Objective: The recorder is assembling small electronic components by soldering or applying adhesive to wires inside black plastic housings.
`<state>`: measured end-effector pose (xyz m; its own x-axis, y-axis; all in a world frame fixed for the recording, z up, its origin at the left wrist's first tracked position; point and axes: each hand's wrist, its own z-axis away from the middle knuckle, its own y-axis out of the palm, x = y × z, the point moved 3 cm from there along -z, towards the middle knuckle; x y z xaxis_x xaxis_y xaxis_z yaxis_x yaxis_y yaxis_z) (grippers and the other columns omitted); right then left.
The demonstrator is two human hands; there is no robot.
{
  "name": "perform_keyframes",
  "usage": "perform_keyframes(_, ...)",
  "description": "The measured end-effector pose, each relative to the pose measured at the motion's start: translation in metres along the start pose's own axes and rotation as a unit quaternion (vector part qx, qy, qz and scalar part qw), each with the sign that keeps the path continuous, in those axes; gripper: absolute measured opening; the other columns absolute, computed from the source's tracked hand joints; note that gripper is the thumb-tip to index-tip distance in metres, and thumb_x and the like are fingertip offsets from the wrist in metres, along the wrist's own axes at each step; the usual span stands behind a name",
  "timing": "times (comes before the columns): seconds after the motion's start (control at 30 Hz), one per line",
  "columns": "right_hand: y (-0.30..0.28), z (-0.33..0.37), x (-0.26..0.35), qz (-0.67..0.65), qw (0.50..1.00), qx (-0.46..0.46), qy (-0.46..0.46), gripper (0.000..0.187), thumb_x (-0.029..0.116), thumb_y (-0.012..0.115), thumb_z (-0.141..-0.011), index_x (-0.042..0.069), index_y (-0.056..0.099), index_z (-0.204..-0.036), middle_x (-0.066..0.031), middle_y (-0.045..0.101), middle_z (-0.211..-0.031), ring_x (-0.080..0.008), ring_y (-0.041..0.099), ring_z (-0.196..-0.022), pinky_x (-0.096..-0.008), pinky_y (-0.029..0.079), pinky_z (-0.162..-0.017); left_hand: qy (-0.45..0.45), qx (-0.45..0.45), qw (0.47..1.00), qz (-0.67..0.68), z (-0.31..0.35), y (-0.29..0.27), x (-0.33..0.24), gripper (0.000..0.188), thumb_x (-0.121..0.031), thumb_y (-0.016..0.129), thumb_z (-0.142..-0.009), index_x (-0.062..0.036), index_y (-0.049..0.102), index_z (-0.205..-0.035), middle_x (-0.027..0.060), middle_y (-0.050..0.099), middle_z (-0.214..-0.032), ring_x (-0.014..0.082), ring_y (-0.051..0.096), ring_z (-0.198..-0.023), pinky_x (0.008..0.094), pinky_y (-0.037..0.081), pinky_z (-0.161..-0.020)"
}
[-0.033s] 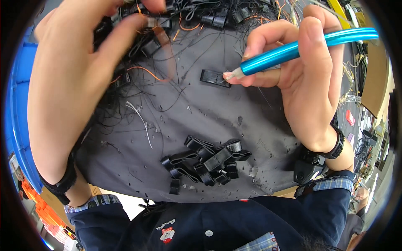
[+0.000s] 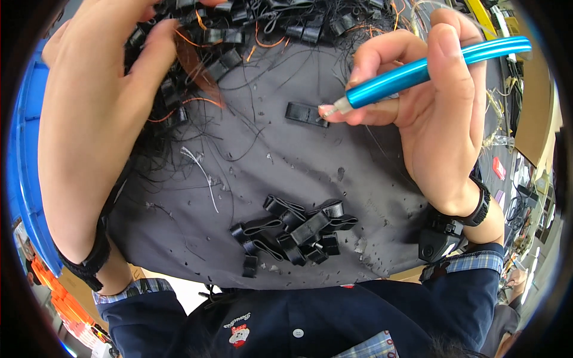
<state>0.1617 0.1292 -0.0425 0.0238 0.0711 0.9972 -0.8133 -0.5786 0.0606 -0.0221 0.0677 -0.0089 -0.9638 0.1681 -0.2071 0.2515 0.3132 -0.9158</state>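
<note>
My right hand (image 2: 439, 101) is closed around a shiny blue pen-shaped tool (image 2: 388, 83), its pale tip pointing left beside a fingertip. Just under that tip a flat black ribbon bow (image 2: 305, 113) lies on the dark grey cloth (image 2: 316, 173), one end touching or almost touching the finger. On the far left, my left hand (image 2: 98, 89) reaches over a heap of black bows (image 2: 230, 62) with loose threads. Its thumb stands apart from a fingertip at the upper edge; the other fingers are mostly cut off. A brownish smear beside the thumb is too blurred to name.
A second pile of black ribbon bows (image 2: 295, 230) lies near my body. A white thread (image 2: 203, 179), orange threads (image 2: 194, 100) and dark scraps are scattered on the cloth. Left of it stands a blue bin (image 2: 27, 155); at the right is cardboard (image 2: 534, 113).
My left hand has shifted slightly left, its thumb drawing away from the middle. The blue tool has tilted and moved a little; the bow beneath it stays nearly in place.
</note>
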Motion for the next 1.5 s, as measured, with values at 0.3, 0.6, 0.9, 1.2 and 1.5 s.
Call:
perform_keyframes(0.3,0.000,-0.004,0.003,-0.094,0.994,-0.042,0.018,0.026,0.040,0.030,-0.094,0.014,0.029,-0.092,-0.0108,0.047,-0.060,-0.0182,0.047,-0.038,-0.0334,0.049,-0.033,0.034,0.150,0.988,0.026,0.006,0.006,-0.045,0.029,-0.016,0.075,-0.058,-0.0176,0.063,-0.084,0.0009,0.039,-0.088,0.0153,0.044,-0.084,0.0349,0.024,-0.078)
perform_keyframes(0.6,-0.012,0.000,-0.003,-0.203,0.979,-0.014,0.005,0.020,0.030,0.034,-0.095,0.011,0.029,-0.095,-0.0153,0.052,-0.059,-0.0191,0.048,-0.037,-0.0283,0.045,-0.034,0.069,0.284,0.941,0.173,0.019,-0.023,-0.036,0.025,-0.027,0.078,-0.059,-0.0207,0.066,-0.080,-0.0036,0.041,-0.079,0.0125,0.044,-0.076,0.0326,0.022,-0.073)
perform_keyframes(0.9,-0.006,-0.003,0.000,-0.137,0.990,-0.044,0.013,0.020,0.034,0.031,-0.094,0.015,0.026,-0.092,-0.0101,0.045,-0.052,-0.0192,0.044,-0.030,-0.0289,0.042,-0.027,-0.079,0.002,0.996,-0.029,0.001,-0.020,0.021,0.013,-0.011,0.064,-0.077,-0.0082,0.063,-0.090,0.0017,0.050,-0.079,0.0147,0.045,-0.074,0.0263,0.029,-0.079)
perform_keyframes(1.2,-0.011,0.000,-0.001,-0.193,0.981,-0.015,-0.005,0.020,0.032,0.035,-0.094,0.013,0.029,-0.094,-0.0120,0.048,-0.055,-0.0177,0.046,-0.034,-0.0274,0.043,-0.030,-0.033,-0.015,0.997,-0.071,0.000,-0.023,0.001,0.011,-0.010,0.070,-0.069,-0.0088,0.063,-0.077,0.0012,0.048,-0.079,0.0173,0.046,-0.076,0.0288,0.029,-0.081)
perform_keyframes(1.5,-0.011,0.002,0.000,-0.253,0.967,0.014,-0.039,0.019,0.030,0.038,-0.094,0.011,0.032,-0.094,-0.0154,0.052,-0.057,-0.0168,0.046,-0.035,-0.0249,0.041,-0.031,0.051,0.164,0.985,0.026,0.015,-0.014,-0.048,0.016,-0.012,0.071,-0.065,-0.0140,0.061,-0.077,0.0013,0.044,-0.082,0.0182,0.046,-0.078,0.0324,0.029,-0.076)
